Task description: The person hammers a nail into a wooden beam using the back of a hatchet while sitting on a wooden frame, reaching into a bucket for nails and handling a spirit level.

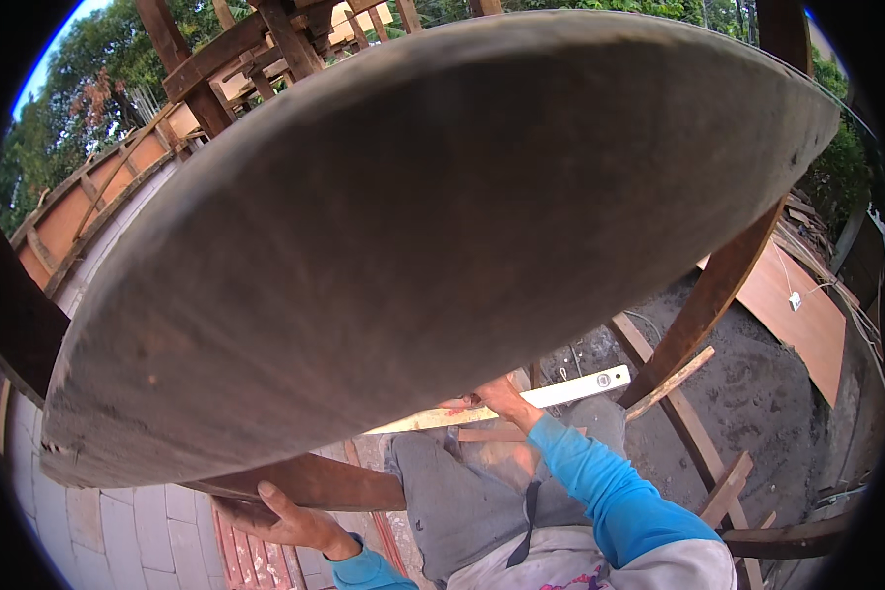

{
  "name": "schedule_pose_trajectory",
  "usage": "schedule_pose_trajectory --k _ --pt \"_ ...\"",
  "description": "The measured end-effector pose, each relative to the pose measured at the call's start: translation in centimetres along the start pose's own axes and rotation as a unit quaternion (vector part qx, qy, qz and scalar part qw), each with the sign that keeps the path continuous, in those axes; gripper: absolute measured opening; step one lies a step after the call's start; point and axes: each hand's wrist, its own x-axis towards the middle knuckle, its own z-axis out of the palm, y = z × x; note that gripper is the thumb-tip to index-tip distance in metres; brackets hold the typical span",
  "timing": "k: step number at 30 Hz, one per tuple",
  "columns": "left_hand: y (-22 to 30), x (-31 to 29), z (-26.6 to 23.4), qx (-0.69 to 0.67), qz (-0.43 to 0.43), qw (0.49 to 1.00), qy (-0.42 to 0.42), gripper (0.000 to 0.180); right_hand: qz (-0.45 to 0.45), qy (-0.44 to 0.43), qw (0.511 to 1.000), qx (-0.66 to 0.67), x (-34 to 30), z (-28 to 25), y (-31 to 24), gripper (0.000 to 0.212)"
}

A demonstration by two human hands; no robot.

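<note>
A wide weathered wooden plank (pixel 442 226) looms close overhead and covers most of the view. Beneath it, my right hand (pixel 501 395) is closed on a white spirit level (pixel 585 384) with a round vial near its end. The fingertips are partly hidden. A pale, yellowish strip (pixel 418 422) extends left from that hand; whether it belongs to the level I cannot tell. At the lower left, my left hand (pixel 295 523) has its thumb raised and fingers stretched out, beside a dark brown wooden beam (pixel 339 482). Whether it touches the beam is unclear.
Timber posts (pixel 708 290) and crossing lumber (pixel 693 433) stand to the right above dark soil (pixel 757 383). A plywood sheet (pixel 792 320) with a white cabled fitting leans there. Grey paving (pixel 152 521) lies lower left; wooden framing (pixel 256 49) rises behind the plank.
</note>
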Motion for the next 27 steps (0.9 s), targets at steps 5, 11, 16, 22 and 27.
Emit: schedule_pose_trajectory --k 5,11,16,22,27 --pt "-0.6 -10.9 -1.2 -0.062 0.111 0.971 -0.203 0.065 0.057 -0.122 0.973 0.189 -4.4 0.3 1.9 0.02" --pt "-1.4 -15.3 -0.4 -0.152 -0.187 0.849 -0.471 0.029 0.08 -0.213 0.939 0.257 -10.0 2.1 0.3 0.016" --pt "-0.7 -14.5 -0.7 -0.129 -0.108 0.869 -0.466 0.014 0.097 -0.176 0.948 0.247 -11.1 2.9 -0.9 0.015" --pt "0.3 -7.4 -1.7 -0.169 0.053 0.944 -0.278 0.014 -0.038 -0.043 0.912 -0.406 -9.0 1.0 6.0 0.04" --pt "4.3 4.8 -1.5 -0.327 0.173 0.928 -0.05 0.012 -0.041 0.035 0.636 -0.77 -10.1 -4.8 13.2 0.061"
